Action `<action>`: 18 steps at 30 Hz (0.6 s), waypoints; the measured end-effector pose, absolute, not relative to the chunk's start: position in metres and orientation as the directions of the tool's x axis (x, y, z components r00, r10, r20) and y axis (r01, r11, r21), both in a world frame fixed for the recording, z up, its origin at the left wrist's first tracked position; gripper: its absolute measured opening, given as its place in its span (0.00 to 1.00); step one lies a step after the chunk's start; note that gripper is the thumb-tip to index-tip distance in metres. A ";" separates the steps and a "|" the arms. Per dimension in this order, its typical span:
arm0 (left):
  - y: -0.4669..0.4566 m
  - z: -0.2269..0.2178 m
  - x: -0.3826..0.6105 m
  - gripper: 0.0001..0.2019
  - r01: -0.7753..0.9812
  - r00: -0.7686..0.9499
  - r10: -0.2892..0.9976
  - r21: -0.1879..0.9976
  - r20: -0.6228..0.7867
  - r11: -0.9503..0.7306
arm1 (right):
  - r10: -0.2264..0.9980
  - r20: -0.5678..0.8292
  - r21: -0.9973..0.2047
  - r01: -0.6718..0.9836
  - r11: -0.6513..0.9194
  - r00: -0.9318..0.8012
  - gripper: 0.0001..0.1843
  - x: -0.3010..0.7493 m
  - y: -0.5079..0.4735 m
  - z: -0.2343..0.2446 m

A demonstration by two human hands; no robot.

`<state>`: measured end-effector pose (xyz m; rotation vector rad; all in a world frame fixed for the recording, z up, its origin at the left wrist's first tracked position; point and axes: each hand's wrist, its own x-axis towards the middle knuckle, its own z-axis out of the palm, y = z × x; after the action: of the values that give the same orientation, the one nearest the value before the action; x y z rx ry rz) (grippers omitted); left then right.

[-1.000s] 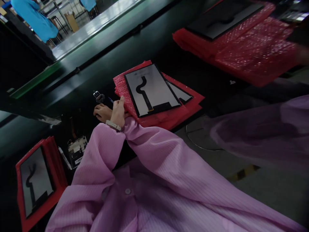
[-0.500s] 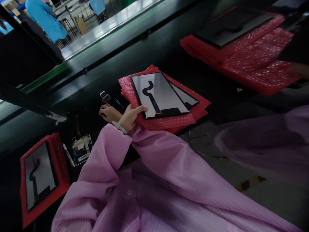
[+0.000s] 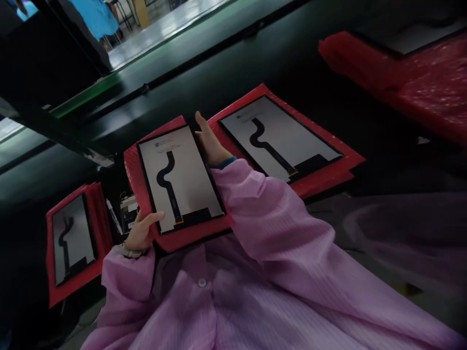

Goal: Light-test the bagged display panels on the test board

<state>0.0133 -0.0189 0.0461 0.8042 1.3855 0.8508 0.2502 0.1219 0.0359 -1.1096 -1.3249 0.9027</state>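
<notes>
I hold a display panel (image 3: 180, 177), grey backed with a black winding flex cable, lying on a red bubble-wrap sheet (image 3: 189, 236) in front of my chest. My left hand (image 3: 140, 232) grips the near left corner, thumb on top of the panel. My right hand (image 3: 208, 141) rests against the far right edge with a finger pointing away; its other fingers are hidden. Both arms wear pink sleeves.
A second panel (image 3: 280, 141) lies on red wrap (image 3: 328, 172) to the right on the dark bench. A third panel on red wrap (image 3: 71, 243) lies at the left, beside a small white-labelled part (image 3: 128, 214). More red wrap (image 3: 419, 82) is stacked far right. A person in blue (image 3: 97, 17) stands beyond.
The top panel with its red sheet has been lifted off the stack and brought toward me, now held in both hands. A second panel is uncovered on the stack.
</notes>
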 end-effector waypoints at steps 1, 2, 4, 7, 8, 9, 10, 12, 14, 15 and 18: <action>-0.021 0.040 0.010 0.27 -0.023 0.017 0.872 0.871 -0.490 0.490 | 0.991 0.129 -0.991 -0.037 0.130 0.028 0.18 0.249 0.120 0.034; -0.022 0.034 0.008 0.28 -0.003 0.035 0.872 0.873 -0.487 0.488 | 0.999 -0.010 -0.987 -0.159 -0.015 -0.033 0.16 0.247 0.118 0.033; -0.022 0.024 0.005 0.29 0.082 0.058 0.902 0.902 -0.429 0.424 | 0.975 -0.189 -0.933 -0.290 -0.214 -0.114 0.12 0.243 0.114 0.029; -0.020 0.019 -0.001 0.29 0.293 -0.018 0.976 0.932 -0.218 0.214 | 0.971 -0.224 -0.930 -0.281 -0.238 -0.083 0.08 0.238 0.112 0.026; -0.020 0.019 -0.004 0.28 0.373 -0.068 0.989 0.916 -0.130 0.146 | 0.969 -0.236 -0.929 -0.277 -0.246 -0.072 0.07 0.237 0.112 0.026; -0.019 0.021 -0.007 0.26 0.450 -0.116 0.992 0.889 -0.041 0.090 | 0.967 -0.246 -0.929 -0.271 -0.253 -0.062 0.06 0.236 0.112 0.026; -0.018 0.022 -0.009 0.23 0.527 -0.152 0.987 0.849 0.048 0.040 | 0.966 -0.255 -0.929 -0.263 -0.259 -0.053 0.05 0.236 0.112 0.026; -0.014 0.024 -0.011 0.19 0.687 -0.116 0.970 0.722 0.212 -0.076 | 0.963 -0.267 -0.930 -0.248 -0.269 -0.045 0.05 0.236 0.112 0.027; -0.011 0.022 -0.008 0.19 0.806 0.077 0.956 0.546 0.284 -0.227 | 0.966 -0.259 -0.948 -0.188 -0.255 -0.008 0.04 0.236 0.113 0.027; -0.009 0.020 -0.006 0.19 0.836 0.198 0.942 0.456 0.269 -0.306 | 0.968 -0.249 -0.960 -0.140 -0.242 0.031 0.02 0.237 0.113 0.027; -0.007 0.007 0.002 0.22 0.850 0.426 0.894 0.279 0.137 -0.447 | 0.961 -0.204 -0.976 0.038 -0.215 0.187 0.08 0.240 0.115 0.024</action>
<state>0.0016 -0.0072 0.0068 2.5077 1.5489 0.3969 0.2404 0.1153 0.0242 -1.4875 -1.0052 1.1933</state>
